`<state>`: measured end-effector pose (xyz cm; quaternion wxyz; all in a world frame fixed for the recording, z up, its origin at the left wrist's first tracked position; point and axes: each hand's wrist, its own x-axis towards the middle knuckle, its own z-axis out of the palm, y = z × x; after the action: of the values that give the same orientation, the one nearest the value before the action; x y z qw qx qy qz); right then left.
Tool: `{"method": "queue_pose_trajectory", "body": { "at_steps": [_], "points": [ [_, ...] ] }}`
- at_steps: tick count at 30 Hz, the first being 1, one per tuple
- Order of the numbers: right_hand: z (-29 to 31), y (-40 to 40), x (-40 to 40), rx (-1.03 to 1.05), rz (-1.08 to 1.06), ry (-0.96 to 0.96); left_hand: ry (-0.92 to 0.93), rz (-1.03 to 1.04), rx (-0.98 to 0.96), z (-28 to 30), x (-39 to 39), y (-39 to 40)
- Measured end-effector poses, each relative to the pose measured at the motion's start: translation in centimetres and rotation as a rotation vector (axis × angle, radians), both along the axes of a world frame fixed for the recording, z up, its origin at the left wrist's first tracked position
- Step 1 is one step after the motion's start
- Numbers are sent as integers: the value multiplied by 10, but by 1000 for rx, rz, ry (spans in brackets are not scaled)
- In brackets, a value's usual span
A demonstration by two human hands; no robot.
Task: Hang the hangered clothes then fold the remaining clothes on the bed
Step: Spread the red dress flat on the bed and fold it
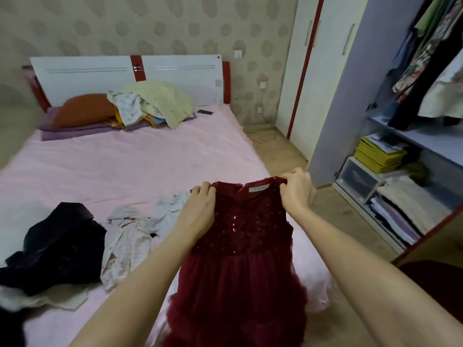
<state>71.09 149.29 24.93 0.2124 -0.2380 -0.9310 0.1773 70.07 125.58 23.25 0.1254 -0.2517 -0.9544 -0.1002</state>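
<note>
Both hands hold up a dark red dress [240, 251] by its shoulders, just above the near right corner of the bed [140, 161]. The left hand [198, 211] has its fingers curled over the dress's left shoulder, thumb side pressed against the sequined bodice, gripping the fabric. The right hand [295, 190] pinches the other shoulder, fingers bent tightly round the edge of the cloth and knuckles raised. Between the two hands the neckline is stretched flat, and a pale label shows inside the collar. The ruffled tulle skirt hangs down toward the camera, in front of the bed's near edge.

On the bed, just left of the dress, lies a crumpled pale garment [130, 236]. Further left of it, near the bed's near left edge, a black garment [57, 244] is heaped, with a bit of white cloth under its near side. At the far end of the bed, against the white and red headboard [125, 73], a pile of clothes [152, 103] topped by a pale yellow piece rests beside an orange pillow [85, 108].

To the right of the bed stands an open wardrobe [375, 78], with clothes hanging in its upper part and folded stacks and yellow boxes [378, 156] on its lower shelves.
</note>
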Motion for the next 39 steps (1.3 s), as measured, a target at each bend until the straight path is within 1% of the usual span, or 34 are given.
{"method": "queue_pose_trajectory", "body": {
  "at_steps": [1,2,3,5,7,10,12,13,14,16,18,20,24,26,28,32,35,37,39],
  "points": [
    [-9,6,-19,-24,-34,2,32,12,-11,-11,-14,12],
    [-20,16,-45,-100,-56,10,34,43,-17,-23,-35,28],
    [-29,19,-57,-218,-68,42,34,60,-18,-31,-46,37],
    [-49,30,-94,-411,-28,108,-27,136,-25,-43,-78,63],
    [-69,43,-127,-454,39,138,-40,196,-54,-53,-109,89],
    [-97,55,-173,-442,216,130,-31,257,-143,-77,-156,110],
    [-129,57,-204,-412,367,60,-84,299,-127,-108,-187,114],
    [-148,57,-216,-378,426,4,-143,323,-109,-126,-200,114],
    [-178,55,-236,-340,462,-62,-166,348,-99,-154,-220,114],
    [-217,56,-258,-271,507,-170,-222,348,-82,-188,-240,112],
    [-254,56,-282,-218,539,-273,-288,328,-52,-224,-262,109],
    [-279,57,-307,-162,562,-350,-294,309,-50,-253,-285,104],
    [-331,49,-374,-18,612,-370,-319,337,-115,-298,-349,90],
    [-348,42,-405,20,622,-360,-317,342,-165,-314,-381,83],
    [-365,35,-433,27,630,-333,-310,363,-172,-332,-411,76],
    [-391,31,-485,29,635,-271,-254,364,-241,-349,-460,72],
    [-407,33,-526,-8,645,-252,-205,372,-277,-363,-498,72],
    [-422,32,-547,-80,643,-277,-242,386,-271,-387,-516,69],
    [-437,29,-553,-122,639,-314,-339,411,-217,-416,-522,65]
  ]
}}
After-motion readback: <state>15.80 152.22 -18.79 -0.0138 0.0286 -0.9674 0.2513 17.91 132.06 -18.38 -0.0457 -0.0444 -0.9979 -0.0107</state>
